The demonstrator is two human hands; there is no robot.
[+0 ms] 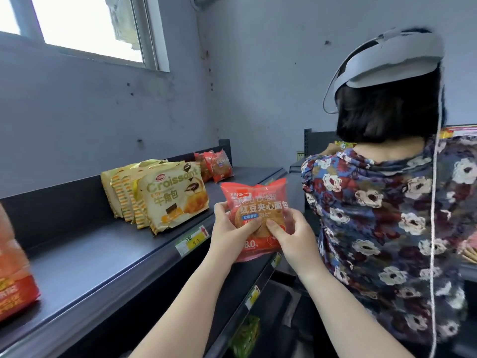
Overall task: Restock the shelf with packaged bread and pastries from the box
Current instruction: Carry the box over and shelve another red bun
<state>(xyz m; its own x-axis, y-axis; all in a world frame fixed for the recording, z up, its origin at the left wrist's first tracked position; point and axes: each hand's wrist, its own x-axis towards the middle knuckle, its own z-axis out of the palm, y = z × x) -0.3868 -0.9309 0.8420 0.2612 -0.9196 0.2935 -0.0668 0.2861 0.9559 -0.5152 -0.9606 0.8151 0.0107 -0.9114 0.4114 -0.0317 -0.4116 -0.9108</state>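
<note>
Grey-blue scuffed wall (85, 120) meets a corner; bright window (85, 24) upper left, daylight pouring in. Pipe (204, 2) at top. Second person (392, 202) in floral top, right.

Window (85, 24) with pale frame, upper left corner of the grey wall (258, 73), bright daylight behind the glass. Wall surface marked with dark spots and stains near the room corner. Second person (392, 215), right side of view, seen from behind: dark bobbed hair, floral blouse in navy, maroon and white. Grey head-mounted rig (389, 58) strapped over that person's head; white cable (436, 202) hanging from it down the back. Yellow-green price tag (192, 240) on the front edge of the top shelf board, handwritten figures; smaller tags on the front edges of the boards below
</note>
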